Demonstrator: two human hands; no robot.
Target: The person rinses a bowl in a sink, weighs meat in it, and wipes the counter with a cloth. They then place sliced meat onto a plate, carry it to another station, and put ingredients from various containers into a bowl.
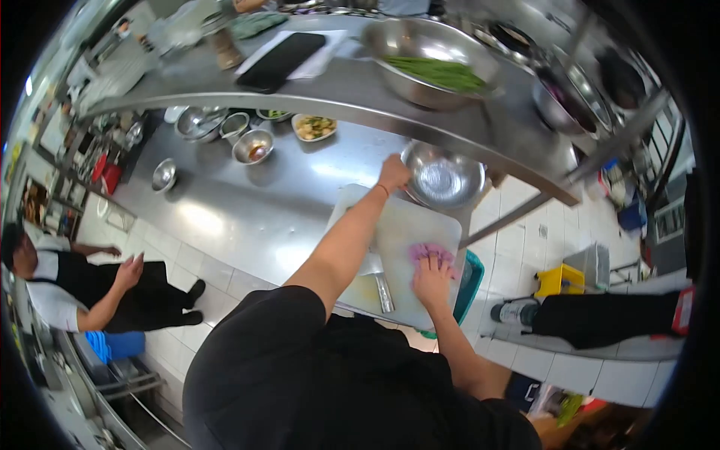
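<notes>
My left hand is closed on the near left rim of a steel mixing bowl, which stands at the far end of a white cutting board. On the board's right side, my right hand lies over a pile of pinkish-purple cut pieces, perhaps red onion. Its fingers are stretched out and touch the pile. Between my arms, a cleaver rests flat on the board with its handle toward me. My left forearm hides part of the board.
Small steel bowls and a dish of cut food stand on the steel counter. An overhead shelf holds a bowl of green vegetables and a black phone. A teal bin is beside the board. Another person stands at left.
</notes>
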